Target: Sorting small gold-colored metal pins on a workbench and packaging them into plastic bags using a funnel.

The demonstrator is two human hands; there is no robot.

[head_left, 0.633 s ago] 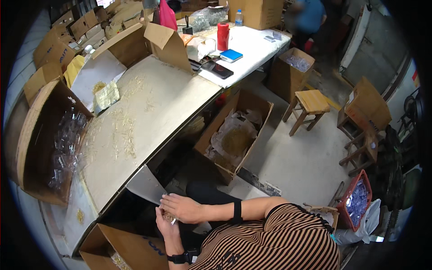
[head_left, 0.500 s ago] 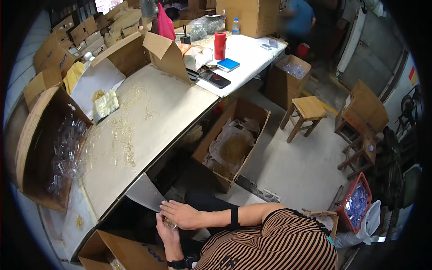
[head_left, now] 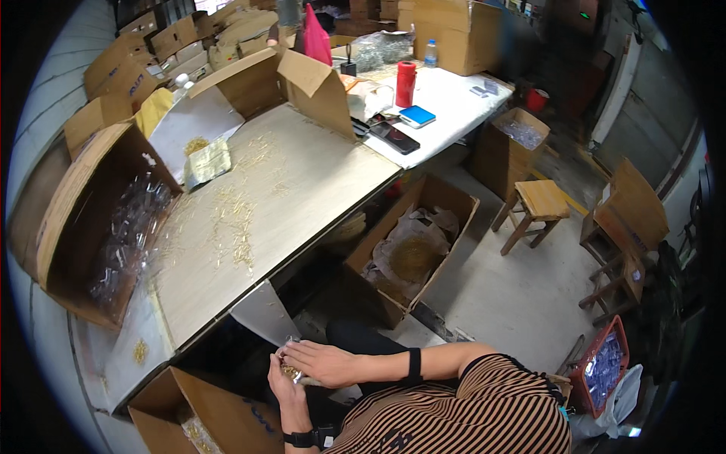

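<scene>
Several small gold pieces (head_left: 291,371) sit between left hand (head_left: 285,387) and right hand (head_left: 327,366), below right fingers lying side by side; whether either pinches, can't tell. Best cup both snugly, lest pieces spill past fingertips.

1. Dark blue lettering is borne by the lower carton (head_left: 227,415), at 7 o'clock; it is blurred.
2. Dark marking is carried on the upper carton (head_left: 125,82), at 10 o'clock; it is too small to be read.
3. Dark lettering is printed along the lower edge of the right-hand carton (head_left: 634,203), at 3 o'clock; it is indistinct.
4. A green lit sign (head_left: 584,15) is seen between 1 and 2 o'clock; its content cannot be read.
</scene>
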